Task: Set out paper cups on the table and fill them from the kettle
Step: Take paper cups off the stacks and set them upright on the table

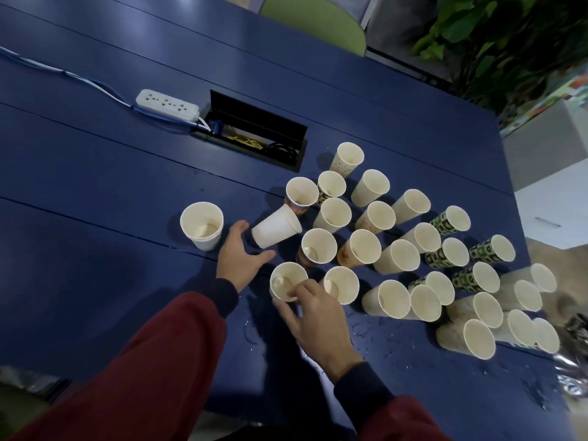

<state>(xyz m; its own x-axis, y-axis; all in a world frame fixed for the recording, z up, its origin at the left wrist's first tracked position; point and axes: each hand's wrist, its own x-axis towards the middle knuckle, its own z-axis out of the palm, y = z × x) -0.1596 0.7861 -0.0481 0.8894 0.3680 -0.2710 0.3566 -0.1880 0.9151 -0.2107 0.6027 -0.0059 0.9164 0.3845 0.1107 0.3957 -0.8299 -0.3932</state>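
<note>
My left hand [243,259] spreads open just beside a tipped white cup [276,230]. My right hand [315,316] pinches the near rim of an upright cup [284,278].

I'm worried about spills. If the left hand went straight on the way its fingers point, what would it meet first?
Probably the tilted white cup, whose base sits just ahead of the left hand; whether they already touch is unclear from this view.
</note>
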